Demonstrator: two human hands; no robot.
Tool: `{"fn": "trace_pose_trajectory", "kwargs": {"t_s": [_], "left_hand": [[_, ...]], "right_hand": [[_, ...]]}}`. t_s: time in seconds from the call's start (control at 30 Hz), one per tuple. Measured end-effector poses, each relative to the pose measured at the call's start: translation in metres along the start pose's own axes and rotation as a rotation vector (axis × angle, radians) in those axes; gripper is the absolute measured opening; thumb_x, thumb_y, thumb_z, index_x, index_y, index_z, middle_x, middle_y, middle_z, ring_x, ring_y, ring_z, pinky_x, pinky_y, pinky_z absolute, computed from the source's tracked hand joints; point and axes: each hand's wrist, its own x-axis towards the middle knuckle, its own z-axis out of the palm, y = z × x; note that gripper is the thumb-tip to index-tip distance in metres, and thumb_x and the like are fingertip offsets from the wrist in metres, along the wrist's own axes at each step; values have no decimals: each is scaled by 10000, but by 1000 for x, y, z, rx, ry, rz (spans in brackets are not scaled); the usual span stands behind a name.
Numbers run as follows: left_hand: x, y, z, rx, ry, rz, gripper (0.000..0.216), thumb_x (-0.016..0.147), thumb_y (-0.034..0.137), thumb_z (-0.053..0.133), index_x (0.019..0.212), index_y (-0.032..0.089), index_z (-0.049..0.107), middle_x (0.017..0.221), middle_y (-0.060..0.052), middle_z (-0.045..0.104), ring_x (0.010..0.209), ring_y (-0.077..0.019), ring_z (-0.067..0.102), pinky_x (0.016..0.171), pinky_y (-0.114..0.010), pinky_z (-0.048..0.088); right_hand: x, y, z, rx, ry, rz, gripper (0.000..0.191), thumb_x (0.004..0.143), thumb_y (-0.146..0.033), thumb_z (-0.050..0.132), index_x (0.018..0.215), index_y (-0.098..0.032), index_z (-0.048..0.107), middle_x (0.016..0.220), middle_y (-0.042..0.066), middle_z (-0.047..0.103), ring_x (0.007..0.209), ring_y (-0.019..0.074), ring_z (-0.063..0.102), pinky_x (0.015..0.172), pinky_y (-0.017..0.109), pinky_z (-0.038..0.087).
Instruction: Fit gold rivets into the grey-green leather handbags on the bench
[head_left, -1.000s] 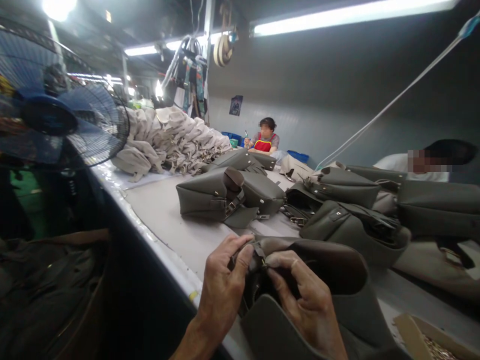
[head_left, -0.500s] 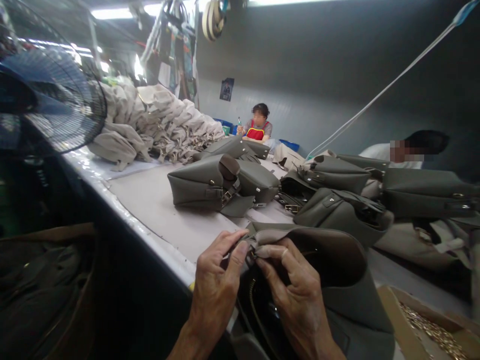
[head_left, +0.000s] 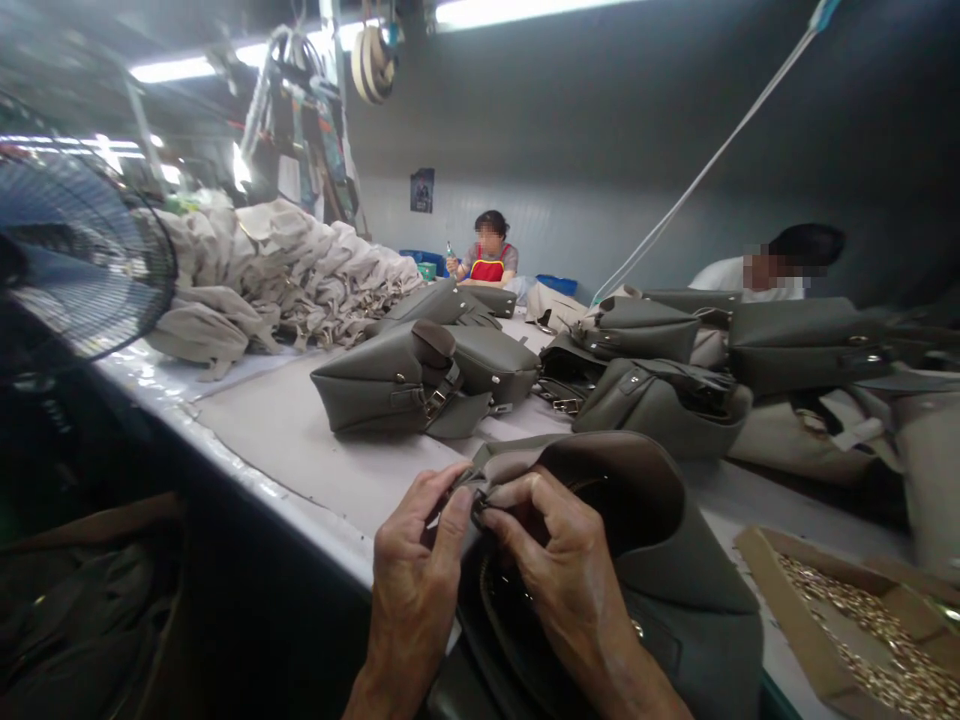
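A dark olive handbag (head_left: 701, 610) lies open in front of me, its flap (head_left: 645, 480) folded back and a zip edge visible inside the dark opening. My left hand (head_left: 420, 560) is closed, pinching a narrow strap (head_left: 466, 482) at the bag's near left corner between thumb and fingers. Just to its right, my right hand (head_left: 566, 555) pinches the same strap, thumb against index finger. A small dark metal piece (head_left: 478, 505) shows between the two hands; the fingertips hide most of it.
Several olive handbags (head_left: 375, 385) lie across the table (head_left: 262, 420). A carton (head_left: 780, 620) of gold-coloured metal fittings stands at right, a fan (head_left: 82, 250) at left, beside a beige pile (head_left: 292, 270). Below left is a box (head_left: 97, 600) of dark pieces. Two people sit beyond.
The view has turned slightly right, bringing more of the fittings carton into sight. Both hands keep their pinch at the strap, with the right fingers slightly shifted around the small metal piece.
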Motion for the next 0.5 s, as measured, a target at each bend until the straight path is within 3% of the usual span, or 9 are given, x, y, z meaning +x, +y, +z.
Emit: {"fn": "trace_pose_trajectory", "kwargs": {"t_s": [0.27, 0.5], "left_hand": [[-1, -2, 3, 26, 17, 14, 256, 914, 390, 530, 1070, 223, 647, 1077, 7, 626, 1010, -132, 573, 892, -160, 434], [-3, -7, 4, 95, 67, 38, 294, 895, 415, 535, 1071, 210, 650, 1079, -20, 641, 1005, -177, 591, 884, -223, 470]], "right_hand": [[0, -4, 2, 110, 39, 183, 89, 781, -181, 635, 710, -178, 582, 741, 3, 607, 705, 160, 568, 663, 240, 427], [-1, -1, 7, 112, 52, 300, 154, 769, -197, 650, 702, -185, 512, 674, -10, 569, 560, 131, 516, 472, 215, 379]]}}
